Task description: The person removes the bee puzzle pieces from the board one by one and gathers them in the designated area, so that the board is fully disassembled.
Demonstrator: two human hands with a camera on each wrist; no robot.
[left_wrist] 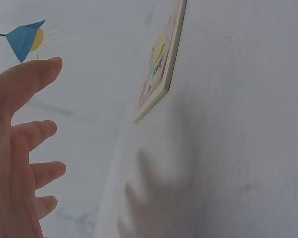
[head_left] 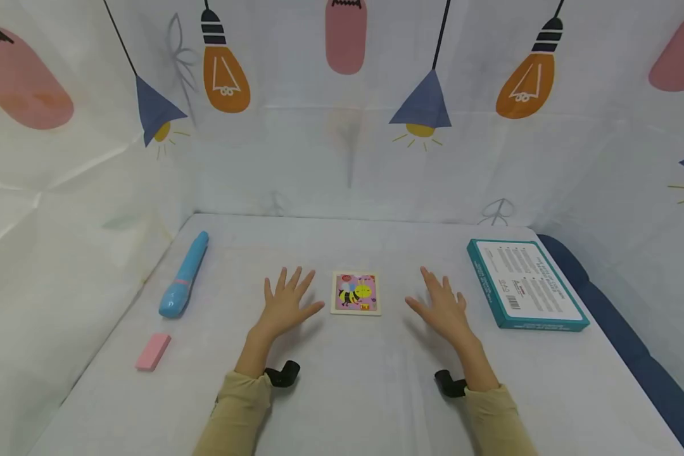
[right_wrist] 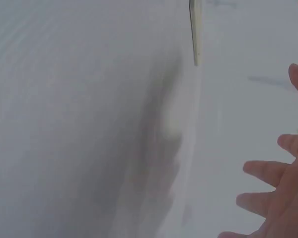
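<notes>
A small square bee puzzle [head_left: 356,294] with a pale wooden frame lies flat in the middle of the white table. My left hand [head_left: 285,307] hovers to its left, fingers spread and holding nothing. On the other side, my right hand [head_left: 443,310] is also raised with fingers apart and nothing in it. In the left wrist view the puzzle's pale edge [left_wrist: 164,89] shows beyond the thumb, and the hand's shadow falls on the cloth. Only a corner of the frame [right_wrist: 196,34] appears in the right wrist view, apart from the fingers [right_wrist: 265,171].
At the left lie a blue microphone-shaped thing [head_left: 185,275] and a pink block [head_left: 153,352]. A teal and white box [head_left: 527,284] lies at the right, near a dark blue seat [head_left: 621,329]. A patterned curtain [head_left: 296,158] hangs behind the table.
</notes>
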